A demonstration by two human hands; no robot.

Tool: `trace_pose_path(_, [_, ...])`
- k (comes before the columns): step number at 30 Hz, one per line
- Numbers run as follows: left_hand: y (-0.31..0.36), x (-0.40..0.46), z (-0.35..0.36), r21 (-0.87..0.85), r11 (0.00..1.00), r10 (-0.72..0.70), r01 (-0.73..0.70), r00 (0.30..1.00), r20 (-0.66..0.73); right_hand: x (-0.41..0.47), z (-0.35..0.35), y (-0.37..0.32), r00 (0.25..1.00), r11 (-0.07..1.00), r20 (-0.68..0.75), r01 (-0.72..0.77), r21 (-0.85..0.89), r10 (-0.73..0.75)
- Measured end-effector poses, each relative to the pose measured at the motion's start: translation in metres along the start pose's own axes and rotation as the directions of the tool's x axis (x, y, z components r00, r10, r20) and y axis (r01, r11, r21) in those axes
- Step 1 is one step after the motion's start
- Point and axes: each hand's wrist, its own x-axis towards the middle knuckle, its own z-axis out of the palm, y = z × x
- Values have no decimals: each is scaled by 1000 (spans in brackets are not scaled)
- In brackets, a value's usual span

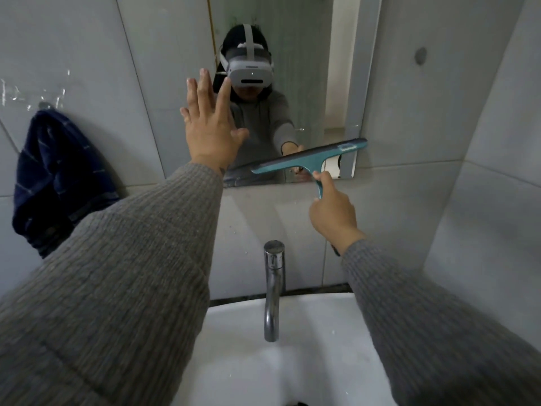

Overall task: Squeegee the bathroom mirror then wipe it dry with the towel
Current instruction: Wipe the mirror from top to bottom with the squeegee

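The bathroom mirror (310, 92) hangs on the grey tiled wall above the sink. My right hand (332, 213) grips the handle of a teal squeegee (307, 159), whose blade lies tilted across the mirror's lower right part. My left hand (209, 124) is raised flat, fingers spread, against the mirror's left edge and holds nothing. A dark blue striped towel (57, 177) hangs from a hook on the wall at the left.
A chrome tap (273, 288) stands below the mirror over the white sink (316, 347). Grey tiled walls close in on the left and right. A person with a headset is reflected in the mirror.
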Motion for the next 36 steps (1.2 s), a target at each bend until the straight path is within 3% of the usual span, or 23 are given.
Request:
trace_pose_path(9, [-3,2,-4,20,1000,9,-9,1000,9,-19,33,-23,959,904,148,-277,326,240])
trace_pose_path(16, [-12,0,-11,28,998,62,-63,998,28,-38,61,-52,947,883,233,-296,365,221])
trace_pose_path(23, [-14,0,-9,15,997,73,-73,997,29,-40,59,-49,970,975,202,-169,145,138])
trace_pose_path(28, [-11,-13,-5,-4,998,62,-62,997,42,-44,40,-36,956,991,279,-54,-122,86])
trace_pose_path(32, [-12,-34,4,-28,986,168,-167,984,61,-42,22,-25,919,970,387,24,-240,73])
trace_pose_path(36, [3,-70,13,-169,943,307,-288,946,101,-29,-8,-18,888,917,430,26,-399,162])
